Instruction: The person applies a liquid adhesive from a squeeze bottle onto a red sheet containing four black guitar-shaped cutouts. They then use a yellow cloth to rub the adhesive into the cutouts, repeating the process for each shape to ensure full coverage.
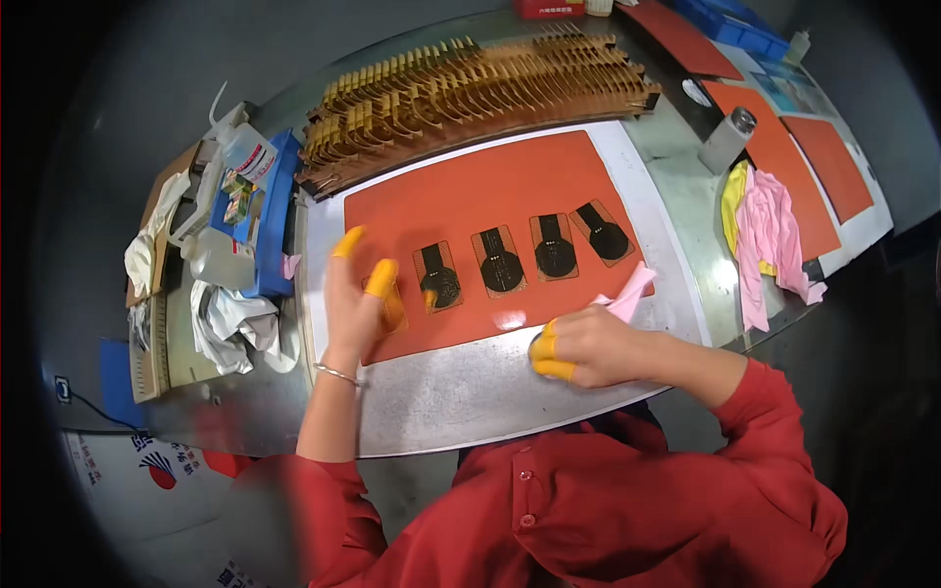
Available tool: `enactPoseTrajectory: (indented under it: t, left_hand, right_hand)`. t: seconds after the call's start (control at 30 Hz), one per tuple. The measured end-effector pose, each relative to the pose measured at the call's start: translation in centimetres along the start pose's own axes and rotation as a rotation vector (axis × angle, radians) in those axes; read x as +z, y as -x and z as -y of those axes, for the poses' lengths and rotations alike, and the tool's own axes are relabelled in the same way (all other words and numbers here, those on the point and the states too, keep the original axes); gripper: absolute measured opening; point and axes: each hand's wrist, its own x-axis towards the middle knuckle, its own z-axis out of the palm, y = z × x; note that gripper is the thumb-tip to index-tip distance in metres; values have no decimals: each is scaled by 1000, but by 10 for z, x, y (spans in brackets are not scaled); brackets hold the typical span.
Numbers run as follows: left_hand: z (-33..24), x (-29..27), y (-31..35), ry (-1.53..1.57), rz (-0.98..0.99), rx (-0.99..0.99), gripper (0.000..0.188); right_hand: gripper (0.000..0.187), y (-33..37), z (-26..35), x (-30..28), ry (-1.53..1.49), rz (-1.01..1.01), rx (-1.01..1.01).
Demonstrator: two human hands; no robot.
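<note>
My left hand [355,309], with yellow finger cots on thumb and index finger, hovers at the left edge of an orange mat [470,333], fingers apart. Beneath its thumb side lies a brownish flat piece [394,310], partly hidden. Four flat circuit pieces, black and round-bodied with brown borders, lie in a row: one [437,278] nearest that hand, others [501,262], [556,248] and a tilted one [603,233] farther right. My right hand [593,348], also in yellow finger cots, is closed at the mat's front edge. A pink cloth [630,292] sticks out from it; a dark rounded thing at its fingertips is mostly hidden.
A long rack [470,98] of many thin brown pieces spans the back. At left stand a blue tray [279,211] with bottles and white cloths [235,328]. At right are a clear bottle [727,140], pink and yellow cloths [769,240] and more orange mats [828,167].
</note>
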Motion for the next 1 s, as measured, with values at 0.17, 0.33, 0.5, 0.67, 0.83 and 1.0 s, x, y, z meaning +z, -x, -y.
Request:
enactPoseTrajectory:
  t: [0.17, 0.33, 0.5, 0.67, 0.83, 1.0]
  left_hand:
    - [-98, 87, -21, -174, 441, 386, 95]
    - [-139, 167, -29, -301, 531, 273, 101]
    - [-150, 181, -26, -219, 581, 237, 96]
    - [-125, 151, -42, -331, 568, 276, 97]
    - [-120, 141, -29, -361, 596, 152, 94]
    - [-123, 145, -13, -428, 403, 227, 90]
  right_hand:
    - [4, 49, 3, -29, -790, -493, 535]
    - [5, 93, -18, -55, -846, -748, 651]
    - [7, 128, -52, -62, -1084, -945, 709]
    - [12, 135, -78, -63, -1604, -1019, 549]
    - [21, 145, -91, -61, -1777, -916, 388]
    - [24, 140, -88, -61, -1748, -908, 506]
